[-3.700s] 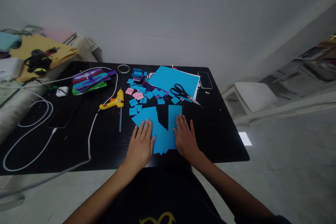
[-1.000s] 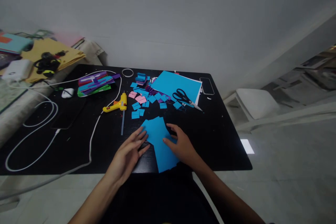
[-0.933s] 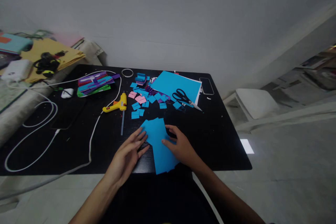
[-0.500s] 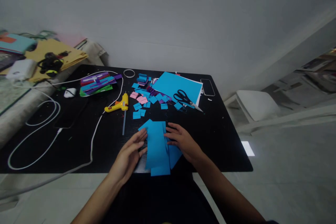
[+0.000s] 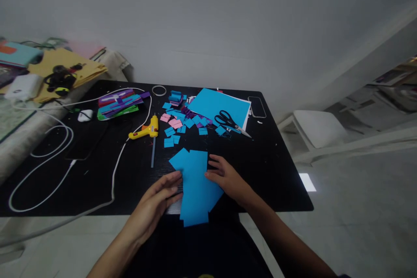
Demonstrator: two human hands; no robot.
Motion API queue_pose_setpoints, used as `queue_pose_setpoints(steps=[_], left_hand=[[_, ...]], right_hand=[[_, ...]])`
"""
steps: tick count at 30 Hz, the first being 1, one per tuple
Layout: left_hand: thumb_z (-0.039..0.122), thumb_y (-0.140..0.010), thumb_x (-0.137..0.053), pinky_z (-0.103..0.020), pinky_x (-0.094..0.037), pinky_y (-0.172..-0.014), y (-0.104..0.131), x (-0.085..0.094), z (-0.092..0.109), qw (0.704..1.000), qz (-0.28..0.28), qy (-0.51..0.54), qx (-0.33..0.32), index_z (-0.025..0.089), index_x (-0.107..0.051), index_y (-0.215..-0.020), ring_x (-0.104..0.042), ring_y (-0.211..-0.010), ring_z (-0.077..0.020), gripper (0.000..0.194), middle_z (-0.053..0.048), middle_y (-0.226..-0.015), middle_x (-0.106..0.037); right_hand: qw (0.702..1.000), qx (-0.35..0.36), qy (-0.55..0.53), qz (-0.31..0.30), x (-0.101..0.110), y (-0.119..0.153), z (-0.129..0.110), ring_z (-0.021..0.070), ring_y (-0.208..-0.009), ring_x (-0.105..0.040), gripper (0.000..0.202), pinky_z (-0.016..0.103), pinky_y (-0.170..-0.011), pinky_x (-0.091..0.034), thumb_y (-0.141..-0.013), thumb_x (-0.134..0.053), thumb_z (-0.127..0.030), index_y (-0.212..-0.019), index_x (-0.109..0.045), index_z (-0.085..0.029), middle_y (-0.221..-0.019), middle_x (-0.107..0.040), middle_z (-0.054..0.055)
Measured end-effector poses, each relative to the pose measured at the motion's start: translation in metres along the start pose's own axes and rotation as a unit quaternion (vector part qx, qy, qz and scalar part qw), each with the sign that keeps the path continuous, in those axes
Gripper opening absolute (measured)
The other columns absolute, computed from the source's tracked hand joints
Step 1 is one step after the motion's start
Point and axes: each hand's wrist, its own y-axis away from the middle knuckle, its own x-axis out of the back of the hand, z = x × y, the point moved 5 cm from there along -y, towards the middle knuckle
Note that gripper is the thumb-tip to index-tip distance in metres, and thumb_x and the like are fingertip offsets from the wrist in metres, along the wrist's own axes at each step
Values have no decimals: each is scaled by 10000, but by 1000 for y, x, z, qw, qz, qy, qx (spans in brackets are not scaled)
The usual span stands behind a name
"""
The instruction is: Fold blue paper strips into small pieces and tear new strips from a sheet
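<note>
Several overlapping blue paper strips (image 5: 196, 186) lie at the table's front edge, their lower ends reaching past it. One piece slants out to the upper left and another to the lower right. My left hand (image 5: 159, 197) is at the left side of the strips, fingers stretched and slightly apart, fingertips by the paper's edge. On the other side, my right hand (image 5: 226, 178) rests its fingertips at the right edge of the strips, fingers spread. Neither hand is closed round the paper.
Small folded blue and pink paper pieces (image 5: 176, 123) lie beyond the hands. Black-handled scissors (image 5: 232, 124) rest on a blue sheet (image 5: 215, 106). A yellow glue gun (image 5: 146, 129), white cable (image 5: 114, 178), coloured strips (image 5: 119, 104) and a dark phone (image 5: 87, 141) are leftward.
The top blue strip has shifted slightly left and down, covering more of those beneath. My left hand has moved a little down and left; my right hand stays nearly in place.
</note>
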Motion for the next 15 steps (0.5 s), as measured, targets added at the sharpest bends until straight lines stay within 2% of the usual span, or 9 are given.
queue_pose_setpoints(steps=[4, 9, 15], left_hand=[[267, -787, -777, -591, -468, -1131, 3, -3, -1, 1000, -7, 20, 12, 214, -773, -1180, -428, -1495, -409, 396, -150, -1445, -650], [266, -785, -777, -596, -501, -1107, 3, -4, -1, 998, -3, 54, 12, 205, -756, -1227, -425, -1496, -417, 447, -158, -1414, -671], [225, -821, -728, -621, -493, -1110, 0, -5, -4, 993, -8, 112, 18, 165, -709, -1292, -470, -1466, -419, 475, -191, -1402, -676]], right_hand=[[1000, -2, -17, -24, -4, 2, -2, 300, -1299, -628, 685, 486, -1030, -546, -865, -759, -314, -1482, -476, -224, -1572, -490, 191], [999, -19, -33, -34, -2, 3, -2, 308, -1285, -635, 696, 450, -931, -597, -864, -757, -319, -1489, -466, -220, -1603, -453, 201], [997, -8, -49, -52, -5, 1, 2, 310, -1291, -638, 691, 448, -929, -601, -864, -767, -350, -1481, -478, -233, -1543, -545, 174]])
